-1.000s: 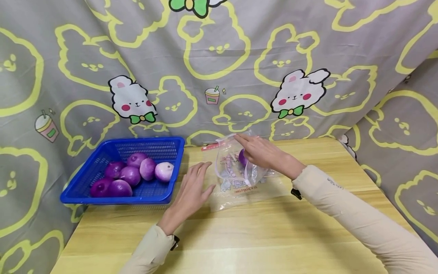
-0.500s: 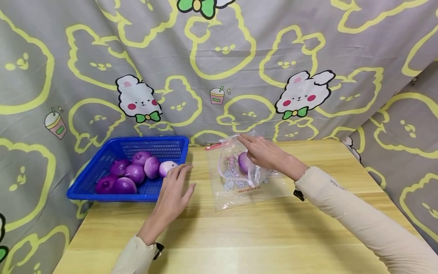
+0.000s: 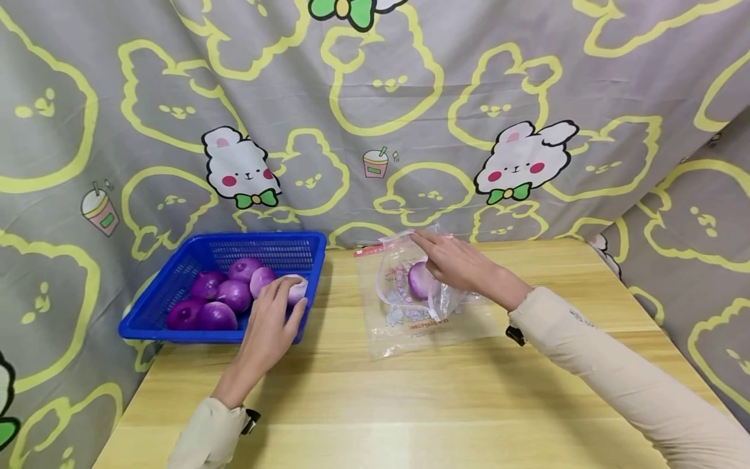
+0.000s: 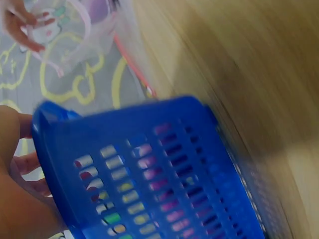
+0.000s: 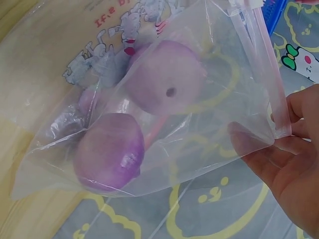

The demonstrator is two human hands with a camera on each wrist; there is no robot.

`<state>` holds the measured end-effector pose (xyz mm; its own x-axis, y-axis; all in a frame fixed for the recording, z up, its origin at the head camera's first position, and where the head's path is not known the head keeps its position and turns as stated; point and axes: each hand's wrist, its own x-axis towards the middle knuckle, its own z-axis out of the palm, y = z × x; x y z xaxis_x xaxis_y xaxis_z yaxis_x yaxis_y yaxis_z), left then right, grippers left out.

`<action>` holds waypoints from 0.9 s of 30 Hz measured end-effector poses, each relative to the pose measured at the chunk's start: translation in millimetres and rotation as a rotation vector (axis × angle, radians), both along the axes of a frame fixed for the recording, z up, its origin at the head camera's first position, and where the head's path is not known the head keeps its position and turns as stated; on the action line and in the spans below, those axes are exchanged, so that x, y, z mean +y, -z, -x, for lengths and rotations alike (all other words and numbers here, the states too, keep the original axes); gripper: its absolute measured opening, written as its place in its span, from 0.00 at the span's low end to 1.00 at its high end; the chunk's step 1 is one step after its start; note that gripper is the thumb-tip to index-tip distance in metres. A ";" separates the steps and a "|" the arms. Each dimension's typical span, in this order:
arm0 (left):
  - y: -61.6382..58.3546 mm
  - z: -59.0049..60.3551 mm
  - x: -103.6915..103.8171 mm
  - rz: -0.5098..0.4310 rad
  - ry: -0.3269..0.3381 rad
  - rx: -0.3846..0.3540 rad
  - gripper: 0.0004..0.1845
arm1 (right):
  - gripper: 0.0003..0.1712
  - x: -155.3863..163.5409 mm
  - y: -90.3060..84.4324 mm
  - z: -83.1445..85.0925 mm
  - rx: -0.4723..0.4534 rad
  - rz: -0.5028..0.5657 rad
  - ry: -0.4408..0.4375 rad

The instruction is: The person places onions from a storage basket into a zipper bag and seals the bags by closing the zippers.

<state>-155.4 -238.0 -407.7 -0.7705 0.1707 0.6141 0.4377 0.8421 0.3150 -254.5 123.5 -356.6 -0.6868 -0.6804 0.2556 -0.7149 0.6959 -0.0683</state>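
My left hand (image 3: pixel 268 322) reaches over the near right rim of a blue plastic basket (image 3: pixel 176 335). Its fingers are bent loosely over a pale red onion (image 3: pixel 297 292) in the basket's right end, partly covering it. Several purple onions (image 3: pixel 234 296) lie further left in the basket. On the right, a clear zip bag (image 3: pixel 398 335) with printed cartoon figures lies on the table, its mouth lifted. My right hand (image 3: pixel 459 262) pinches the bag's edge between thumb and fingers. Through the plastic, the right wrist view shows two onions, a nearer one (image 5: pixel 109 152) and another (image 5: pixel 164 77).
The wooden table (image 3: pixel 375 404) reaches back to a grey curtain (image 3: pixel 328 85) with yellow outlines and rabbit figures. The bag's red slider strip (image 3: pixel 368 250) lies at its back left, a short way right of the basket. The basket's slotted wall (image 4: pixel 149 164) fills much of the left wrist view.
My left hand has moved left, away from beside the bag and over the basket's right end. My right hand keeps its hold on the bag's edge. The head view has shifted slightly.
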 end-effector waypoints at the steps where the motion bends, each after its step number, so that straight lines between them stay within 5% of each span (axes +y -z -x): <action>1: -0.4 1.7 -2.9 0.006 -0.007 -0.004 0.18 | 0.36 0.3 0.0 0.0 -0.003 0.001 0.001; 8: -2.4 12.0 -22.9 0.053 -0.033 -0.017 0.18 | 0.35 0.1 2.5 1.4 -0.010 0.007 -0.014; 18: -1.8 28.2 -37.1 0.109 0.024 -0.070 0.20 | 0.34 0.5 4.7 2.4 0.003 0.013 -0.021; 27: -4.7 42.8 -42.2 0.191 0.100 -0.287 0.28 | 0.35 -0.5 4.0 3.4 -0.010 0.021 -0.024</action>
<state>-198.1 -280.1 -402.9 -0.8807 0.3451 0.3245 0.4374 0.8553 0.2778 -257.9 123.0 -360.6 -0.6725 -0.6917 0.2632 -0.7309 0.6766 -0.0893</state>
